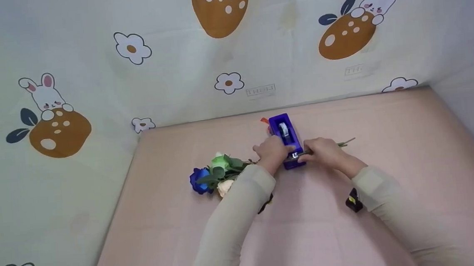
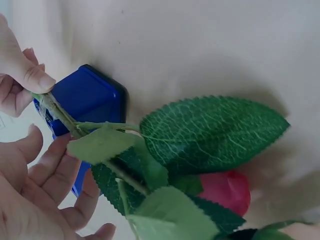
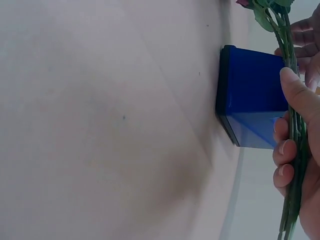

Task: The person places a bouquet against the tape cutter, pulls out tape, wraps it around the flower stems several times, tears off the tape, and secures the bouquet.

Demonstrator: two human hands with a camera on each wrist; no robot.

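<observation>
A blue tape dispenser (image 1: 278, 119) with a tape roll (image 1: 284, 131) stands on the table between the hands. My right hand (image 1: 325, 152) grips the bundled green stems (image 3: 295, 175) of artificial flowers across the dispenser's near end, thumb pressed along them. My left hand (image 1: 272, 149) is at the dispenser's left side; in the left wrist view its fingers (image 2: 52, 172) are spread loosely beside the stems, against or close to the dispenser. Left of it lie the flower heads: a blue rose (image 1: 199, 181), a pale green one (image 1: 220, 163), a cream one (image 1: 225, 188) and a pink-red one (image 2: 227, 192).
A small black object with a yellow mark (image 1: 353, 201) lies by the right sleeve. Another dark item (image 1: 265, 205) is partly hidden under the left forearm. An orange-red piece (image 1: 264, 120) shows behind the dispenser. A patterned cloth wall (image 1: 175, 83) borders the table's back.
</observation>
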